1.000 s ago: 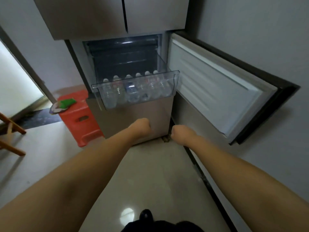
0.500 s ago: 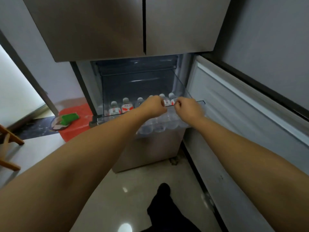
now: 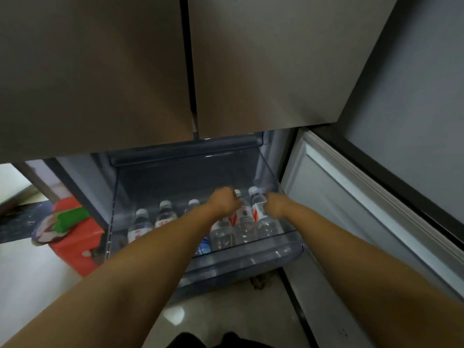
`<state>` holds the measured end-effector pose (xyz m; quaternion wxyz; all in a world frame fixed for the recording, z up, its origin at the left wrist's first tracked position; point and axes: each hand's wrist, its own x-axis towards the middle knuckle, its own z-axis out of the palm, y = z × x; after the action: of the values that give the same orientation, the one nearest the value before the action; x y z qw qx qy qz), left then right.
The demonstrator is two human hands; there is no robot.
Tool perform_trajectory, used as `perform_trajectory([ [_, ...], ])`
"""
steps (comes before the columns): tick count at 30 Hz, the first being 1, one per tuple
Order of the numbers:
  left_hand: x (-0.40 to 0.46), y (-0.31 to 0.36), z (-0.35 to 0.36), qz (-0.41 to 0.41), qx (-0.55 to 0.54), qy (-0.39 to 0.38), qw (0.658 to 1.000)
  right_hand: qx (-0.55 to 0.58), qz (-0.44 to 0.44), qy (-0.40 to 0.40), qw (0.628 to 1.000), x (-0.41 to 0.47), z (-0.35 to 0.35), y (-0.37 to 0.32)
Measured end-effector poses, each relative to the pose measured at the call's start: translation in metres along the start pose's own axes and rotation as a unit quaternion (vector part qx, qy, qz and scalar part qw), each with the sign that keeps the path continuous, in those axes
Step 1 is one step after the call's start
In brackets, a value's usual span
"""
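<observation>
A clear plastic drawer [image 3: 251,262] stands pulled out of the fridge's lower compartment. Several water bottles with white caps and red-and-white labels stand in a row inside it. My left hand [image 3: 224,202] is curled over the top of one bottle [image 3: 222,233], hiding its cap. My right hand [image 3: 275,205] is curled against the neck of the rightmost bottle [image 3: 258,212]. Another bottle [image 3: 242,217] stands between the two hands. Both forearms reach in over the drawer's front rim.
The lower fridge door [image 3: 351,209] hangs open on the right. Two shut upper doors [image 3: 188,71] loom overhead. On the left a red plastic stool [image 3: 75,237] carries a dish with a green item [image 3: 70,218]. Pale floor tiles [image 3: 226,315] lie below the drawer.
My head has moved closer to the fridge. Both hands have gone from below the drawer up to its rim and then in among the bottles.
</observation>
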<state>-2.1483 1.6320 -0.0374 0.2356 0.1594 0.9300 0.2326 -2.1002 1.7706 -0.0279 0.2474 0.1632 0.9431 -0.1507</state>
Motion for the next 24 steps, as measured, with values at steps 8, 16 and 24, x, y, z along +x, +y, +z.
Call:
perform_trajectory([
  [8, 0.057, -0.005, 0.049, -0.07, 0.131, -0.075, 0.986, 0.004, 0.011, -0.064, 0.998, 0.029, 0.005, -0.005],
  [16, 0.075, -0.004, 0.066, -0.108, 0.168, -0.067, 0.977, 0.032, 0.057, -0.083, 0.994, 0.042, -0.002, 0.005],
  [24, 0.06, -0.013, 0.062, -0.111, -0.084, 0.065, 0.988, 0.008, 0.059, -0.068, 0.996, 0.037, -0.006, 0.008],
])
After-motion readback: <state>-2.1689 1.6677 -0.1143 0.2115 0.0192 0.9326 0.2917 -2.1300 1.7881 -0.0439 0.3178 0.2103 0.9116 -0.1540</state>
